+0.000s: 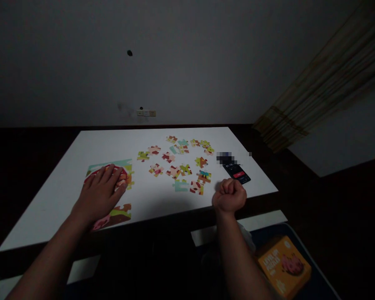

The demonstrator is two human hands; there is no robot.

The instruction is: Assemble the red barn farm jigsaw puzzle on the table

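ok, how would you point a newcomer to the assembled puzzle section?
Start at the white tabletop and go to its near edge, left of the middle. The person's left hand lies flat there, covering part of the assembled jigsaw section. It is one large block with a gap on its right side, whereas the jigsaw pieces farther right lie scattered.

The left hand (103, 189) and the right hand (229, 196) are bare, as are the left forearm (54, 252) and the right forearm (236, 258), both smooth in outline, broad lower down and tapering toward the hand
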